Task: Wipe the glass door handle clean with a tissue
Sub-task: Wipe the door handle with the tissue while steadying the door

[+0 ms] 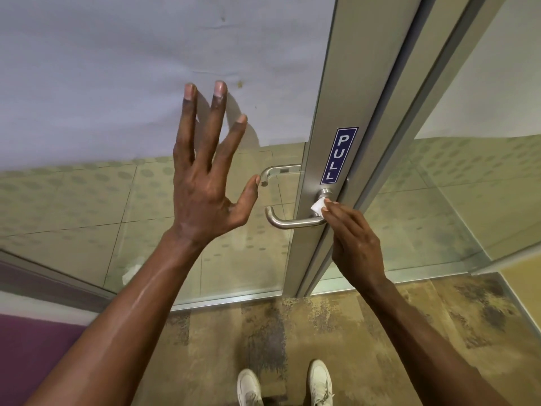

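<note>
Patterned carpet (380,332) in tan and grey runs up to a glass door (87,127) with a brushed metal frame (336,98); a blue sign (338,155) reading PULL is fixed upright on that frame, just above the handle mount; tiled floor shows through the glass beyond. Lever door handle (292,222), silver, projects from the frame toward the left and curves up at its free end; a second handle (275,171) is visible through the glass on the far side. Right hand (355,241) pinches a small folded white tissue (318,205) between thumb and fingertips; tissue is pressed against the handle's neck, touching it just below the round mount on the frame. Left hand (205,171) is open, fingers spread, raised in front of the glass; contact with the glass cannot be determined; it grips nothing. Two white shoes (320,382) stand on the carpet at the bottom edge, near the door's threshold.
</note>
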`<action>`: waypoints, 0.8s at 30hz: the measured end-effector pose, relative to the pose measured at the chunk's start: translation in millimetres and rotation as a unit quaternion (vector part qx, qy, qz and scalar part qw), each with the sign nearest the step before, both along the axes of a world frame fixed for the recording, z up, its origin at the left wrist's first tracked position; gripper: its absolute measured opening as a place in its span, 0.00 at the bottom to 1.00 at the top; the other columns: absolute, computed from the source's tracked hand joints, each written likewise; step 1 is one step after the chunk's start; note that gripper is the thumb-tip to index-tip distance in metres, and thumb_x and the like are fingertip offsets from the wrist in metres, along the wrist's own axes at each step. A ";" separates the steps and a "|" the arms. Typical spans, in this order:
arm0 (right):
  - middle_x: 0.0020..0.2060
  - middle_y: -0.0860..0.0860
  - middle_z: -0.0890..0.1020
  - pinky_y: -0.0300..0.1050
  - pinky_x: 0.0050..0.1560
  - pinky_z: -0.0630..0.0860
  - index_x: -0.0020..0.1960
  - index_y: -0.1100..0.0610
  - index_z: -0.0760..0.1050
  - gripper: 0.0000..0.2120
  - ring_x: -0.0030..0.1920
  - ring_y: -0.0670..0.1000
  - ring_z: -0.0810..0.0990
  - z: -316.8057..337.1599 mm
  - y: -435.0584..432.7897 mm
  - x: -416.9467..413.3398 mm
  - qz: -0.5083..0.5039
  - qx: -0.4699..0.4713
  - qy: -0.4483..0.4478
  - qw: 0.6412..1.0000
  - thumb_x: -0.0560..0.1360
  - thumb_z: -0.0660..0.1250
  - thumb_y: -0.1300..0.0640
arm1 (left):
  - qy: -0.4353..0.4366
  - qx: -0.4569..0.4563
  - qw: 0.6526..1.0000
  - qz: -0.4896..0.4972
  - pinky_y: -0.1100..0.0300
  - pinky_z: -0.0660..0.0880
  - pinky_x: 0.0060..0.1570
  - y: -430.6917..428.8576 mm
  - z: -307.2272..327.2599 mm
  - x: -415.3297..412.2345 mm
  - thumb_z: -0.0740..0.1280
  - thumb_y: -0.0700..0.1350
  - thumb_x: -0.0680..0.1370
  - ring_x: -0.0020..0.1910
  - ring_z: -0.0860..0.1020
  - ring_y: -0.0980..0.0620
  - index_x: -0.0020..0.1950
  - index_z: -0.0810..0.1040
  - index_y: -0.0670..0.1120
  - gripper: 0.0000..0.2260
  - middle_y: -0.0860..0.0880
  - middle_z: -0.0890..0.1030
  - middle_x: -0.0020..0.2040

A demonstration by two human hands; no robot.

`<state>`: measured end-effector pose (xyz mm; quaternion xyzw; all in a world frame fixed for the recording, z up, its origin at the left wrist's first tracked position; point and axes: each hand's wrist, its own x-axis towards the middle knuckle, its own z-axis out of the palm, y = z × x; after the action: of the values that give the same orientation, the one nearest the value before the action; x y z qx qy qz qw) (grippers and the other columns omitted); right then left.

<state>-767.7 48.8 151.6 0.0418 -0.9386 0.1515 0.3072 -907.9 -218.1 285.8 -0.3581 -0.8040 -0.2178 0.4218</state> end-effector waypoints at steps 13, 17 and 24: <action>0.85 0.47 0.60 0.51 0.44 0.87 0.82 0.58 0.65 0.45 0.86 0.49 0.56 18.2 57.1 -10.2 0.131 0.182 -0.111 0.968 0.68 0.63 0.81 | -0.009 -0.080 0.996 0.046 0.41 0.41 0.91 -19.2 -17.4 -26.0 0.71 0.56 0.87 0.90 0.32 0.43 0.92 0.54 0.44 0.40 0.50 0.34 0.91; 0.81 0.49 0.66 0.56 0.42 0.88 0.84 0.52 0.61 0.49 0.77 0.57 0.71 27.1 67.8 -19.9 0.155 0.205 -0.110 0.960 0.70 0.70 0.80 | -0.010 -0.096 0.993 0.068 0.43 0.40 0.91 -19.2 -15.9 -23.8 0.70 0.57 0.88 0.89 0.29 0.45 0.92 0.53 0.45 0.40 0.52 0.31 0.90; 0.73 0.56 0.77 0.58 0.37 0.86 0.79 0.56 0.70 0.36 0.63 0.59 0.77 41.0 66.8 -31.2 0.190 0.232 -0.082 0.950 0.74 0.73 0.70 | -0.019 -0.110 0.990 0.087 0.44 0.37 0.90 -17.9 -12.8 -22.1 0.72 0.57 0.86 0.88 0.27 0.46 0.91 0.51 0.45 0.43 0.53 0.29 0.89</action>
<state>-798.9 115.6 192.6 0.2770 -0.9444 -0.0121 0.1765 -930.1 -236.0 273.0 -0.3267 -0.8588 -0.0974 0.3823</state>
